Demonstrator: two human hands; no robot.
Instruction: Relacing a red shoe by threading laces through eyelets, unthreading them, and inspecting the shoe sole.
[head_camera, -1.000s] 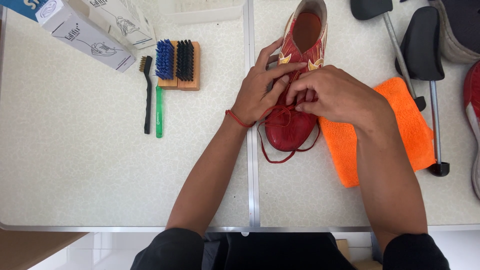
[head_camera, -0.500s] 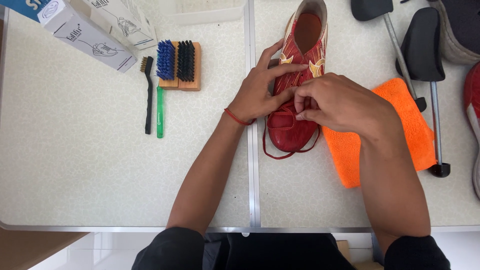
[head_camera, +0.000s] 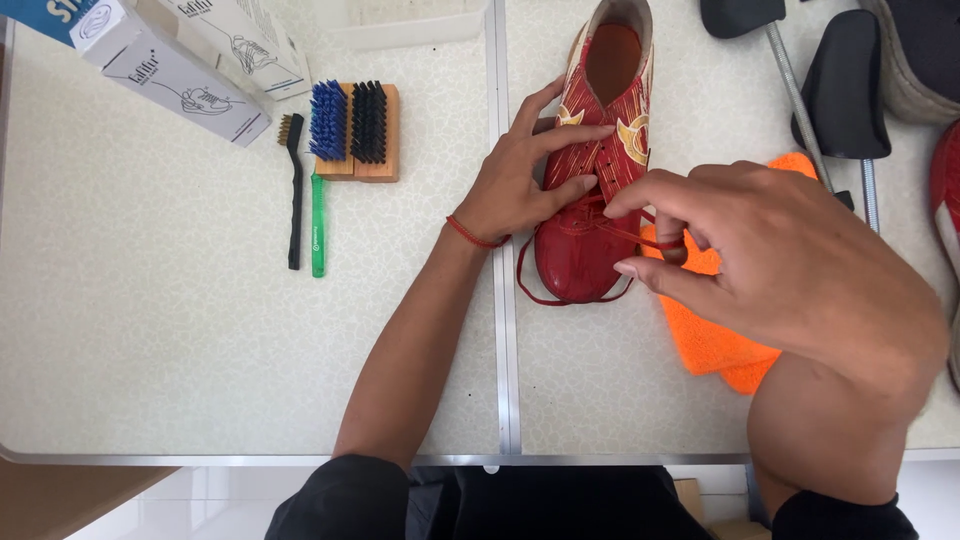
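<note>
Head camera looks straight down on a pale speckled table (head_camera: 200, 350) where a red shoe (head_camera: 590, 170) with gold markings lies toe toward the person, its opening pointing away. The left hand (head_camera: 520, 185) rests flat on the shoe's left side, fingers spread, the index and middle fingertips pressing on the laced upper; a thin red string bracelet (head_camera: 470, 233) circles that wrist. The right hand (head_camera: 790, 260) hovers just right of the shoe, thumb and forefinger pinching a red shoelace (head_camera: 625, 235) pulled taut from the eyelets, while a slack loop of lace curls around the toe. An orange cloth (head_camera: 715, 345) lies under the right hand, touching the shoe's right edge. Well to the left sit a wooden block brush (head_camera: 355, 130) with blue and black bristles, a green-handled brush (head_camera: 318, 225) and a black-handled wire brush (head_camera: 294, 190). White boxes (head_camera: 190, 60) lie at top left, black shoe trees (head_camera: 845, 85) at top right.
</note>
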